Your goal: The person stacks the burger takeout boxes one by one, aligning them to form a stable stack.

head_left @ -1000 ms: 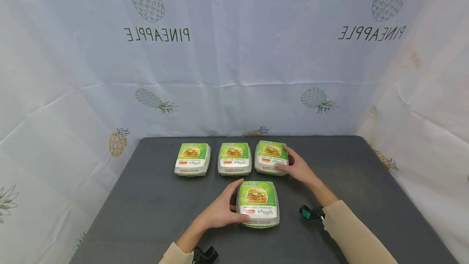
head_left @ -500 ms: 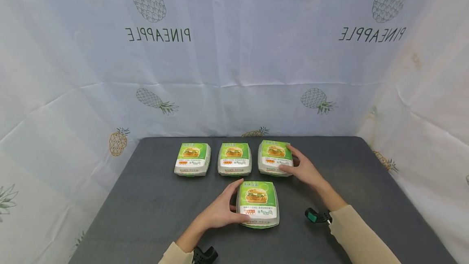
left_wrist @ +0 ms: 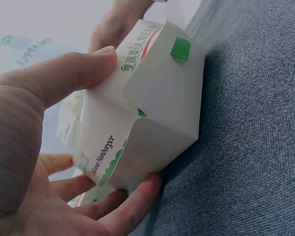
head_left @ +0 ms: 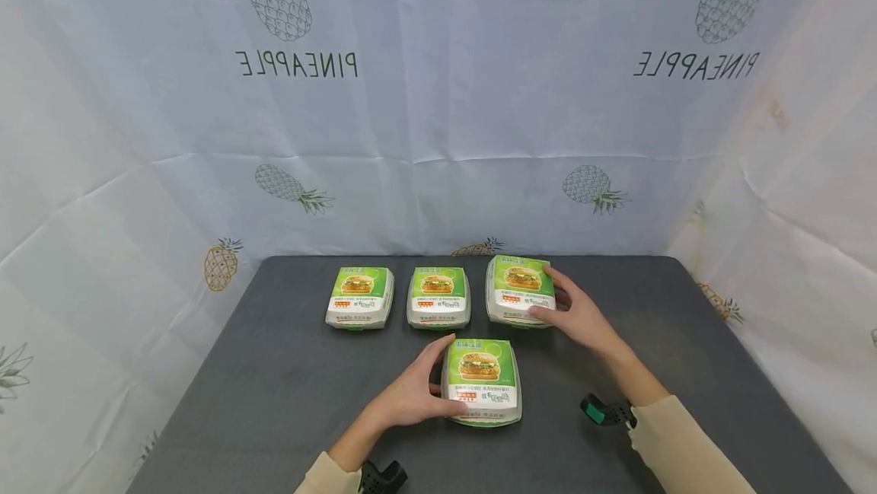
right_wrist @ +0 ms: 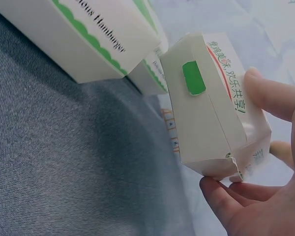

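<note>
My right hand (head_left: 577,313) is gripping a burger box (head_left: 521,288) to its left; my left hand (head_left: 412,393) is clasping a nearer box (head_left: 482,381) to its right. I should be squeezing lightly so neither dents.

Backdrop cloth (head_left: 438,113): "PINEAPPLE" twice, mirror-reversed; front hamburger box (left_wrist: 157,105): "Delicious Hamburger" on one side, "美味" and "欢乐" legible in the front slogan; right rear hamburger box (right_wrist: 209,105): green "美味" and "欢乐共享!", opening characters unclear; lid small print too fine to read
</note>
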The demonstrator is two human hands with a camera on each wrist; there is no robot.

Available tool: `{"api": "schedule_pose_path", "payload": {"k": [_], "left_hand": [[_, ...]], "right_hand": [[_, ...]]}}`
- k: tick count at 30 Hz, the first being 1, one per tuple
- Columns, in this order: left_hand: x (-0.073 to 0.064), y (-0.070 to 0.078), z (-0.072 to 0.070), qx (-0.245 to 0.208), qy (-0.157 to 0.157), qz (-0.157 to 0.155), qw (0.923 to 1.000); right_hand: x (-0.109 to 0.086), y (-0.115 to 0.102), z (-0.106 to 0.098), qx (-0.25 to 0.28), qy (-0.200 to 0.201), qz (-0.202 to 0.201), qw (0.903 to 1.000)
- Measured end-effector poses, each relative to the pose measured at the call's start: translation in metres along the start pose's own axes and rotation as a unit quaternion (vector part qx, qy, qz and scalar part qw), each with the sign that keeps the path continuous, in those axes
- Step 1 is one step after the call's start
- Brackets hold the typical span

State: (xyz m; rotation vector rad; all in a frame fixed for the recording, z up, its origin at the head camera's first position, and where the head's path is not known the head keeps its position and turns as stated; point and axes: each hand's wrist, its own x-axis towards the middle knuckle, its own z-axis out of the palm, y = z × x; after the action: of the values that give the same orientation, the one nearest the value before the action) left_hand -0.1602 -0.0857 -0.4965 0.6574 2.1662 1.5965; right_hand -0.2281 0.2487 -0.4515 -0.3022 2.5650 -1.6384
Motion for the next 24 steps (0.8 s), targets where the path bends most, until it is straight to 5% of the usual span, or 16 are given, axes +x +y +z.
{"api": "schedule_pose_path", "payload": {"k": [24], "left_hand": [[0.000,0.002,0.000,-0.007,-0.002,-0.002,1.0000]], "right_hand": [[-0.036,-0.037,-0.003,0.043,-0.035,-0.033,0.9979]]}}
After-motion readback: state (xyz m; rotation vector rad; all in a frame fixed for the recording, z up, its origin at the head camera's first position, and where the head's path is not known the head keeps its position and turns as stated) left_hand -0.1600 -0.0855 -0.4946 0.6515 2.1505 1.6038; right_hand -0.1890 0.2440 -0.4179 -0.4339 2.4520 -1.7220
